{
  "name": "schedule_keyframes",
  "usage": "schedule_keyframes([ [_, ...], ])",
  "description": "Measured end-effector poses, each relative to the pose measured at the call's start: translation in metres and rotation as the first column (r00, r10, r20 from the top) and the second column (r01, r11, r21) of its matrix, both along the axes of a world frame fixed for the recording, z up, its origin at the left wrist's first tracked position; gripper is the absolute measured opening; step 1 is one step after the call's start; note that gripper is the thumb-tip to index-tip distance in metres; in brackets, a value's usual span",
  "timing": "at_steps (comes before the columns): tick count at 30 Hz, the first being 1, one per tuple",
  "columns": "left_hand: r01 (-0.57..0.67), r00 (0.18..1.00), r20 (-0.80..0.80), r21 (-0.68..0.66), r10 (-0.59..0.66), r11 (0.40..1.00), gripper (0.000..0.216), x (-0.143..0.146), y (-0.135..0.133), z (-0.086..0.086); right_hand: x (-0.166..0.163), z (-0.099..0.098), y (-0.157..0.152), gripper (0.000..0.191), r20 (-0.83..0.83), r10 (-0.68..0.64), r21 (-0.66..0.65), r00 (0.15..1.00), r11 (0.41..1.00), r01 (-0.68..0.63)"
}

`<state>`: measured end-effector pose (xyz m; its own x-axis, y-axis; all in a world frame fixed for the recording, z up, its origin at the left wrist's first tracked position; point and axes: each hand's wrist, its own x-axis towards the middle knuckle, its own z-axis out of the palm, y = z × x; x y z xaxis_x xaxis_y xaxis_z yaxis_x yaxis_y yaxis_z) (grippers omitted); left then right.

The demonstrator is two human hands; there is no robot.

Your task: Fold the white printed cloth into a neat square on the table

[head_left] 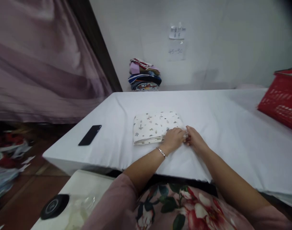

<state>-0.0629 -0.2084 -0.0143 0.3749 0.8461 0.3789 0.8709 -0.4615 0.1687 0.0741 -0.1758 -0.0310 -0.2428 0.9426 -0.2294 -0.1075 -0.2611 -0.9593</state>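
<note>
A folded white cloth (153, 126) with small printed figures lies on the white table (222, 115). My left hand (173, 139), with a bracelet at the wrist, rests on the cloth's near right corner, fingers curled. My right hand (193, 138) meets it at the same corner, fingers pinched together on the cloth's edge. The fingertips of both hands are partly hidden where they touch.
A black phone (90, 135) lies near the table's left edge. A red basket (281, 99) stands at the right. A pile of folded clothes (144, 75) sits by the far wall. A low white surface with a black round disc (55, 206) is at lower left.
</note>
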Motion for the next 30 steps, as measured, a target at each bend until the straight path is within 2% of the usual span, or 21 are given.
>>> schedule_keyframes([
  [3,-0.021,1.0,-0.009,-0.016,0.021,1.0,0.021,0.003,-0.001,-0.002,-0.001,-0.004,0.003,0.044,0.056,-0.017,-0.005,0.998,1.0,0.018],
  [8,-0.018,1.0,0.018,0.001,0.018,1.0,0.022,0.003,-0.004,-0.005,0.003,-0.005,0.003,0.046,0.052,-0.025,-0.016,0.998,1.0,0.026],
  [12,-0.008,1.0,0.0,-0.01,0.008,1.0,0.024,-0.012,-0.012,-0.003,0.006,-0.004,0.005,0.045,0.044,-0.009,-0.007,0.999,1.0,0.009],
  [17,-0.058,0.998,-0.016,-0.026,0.057,0.998,0.024,-0.068,-0.035,-0.001,0.008,0.001,0.008,0.041,0.05,0.039,-0.019,0.998,0.999,-0.038],
  [21,-0.201,0.978,0.07,0.036,0.198,0.979,0.026,-0.129,-0.067,-0.003,0.008,0.005,0.007,0.036,0.035,0.048,-0.045,0.998,0.998,-0.046],
  [23,-0.335,0.937,0.126,0.064,0.326,0.94,0.026,-0.152,-0.084,-0.004,0.009,0.004,0.007,0.035,0.03,0.055,-0.046,0.998,0.998,-0.053],
  [25,-0.503,0.848,0.206,0.021,0.489,0.864,0.028,-0.168,-0.099,-0.004,0.01,0.002,0.007,0.037,0.029,0.067,-0.04,0.997,0.997,-0.066],
  [27,-0.609,0.741,0.276,-0.11,0.613,0.786,0.031,-0.175,-0.108,-0.004,0.011,0.0,0.007,0.039,0.04,0.08,-0.031,0.996,0.996,-0.079],
  [30,-0.631,0.608,0.359,-0.322,0.708,0.705,0.038,-0.177,-0.109,-0.003,0.012,-0.001,0.007,0.042,0.073,0.083,-0.017,0.994,0.996,-0.082],
])
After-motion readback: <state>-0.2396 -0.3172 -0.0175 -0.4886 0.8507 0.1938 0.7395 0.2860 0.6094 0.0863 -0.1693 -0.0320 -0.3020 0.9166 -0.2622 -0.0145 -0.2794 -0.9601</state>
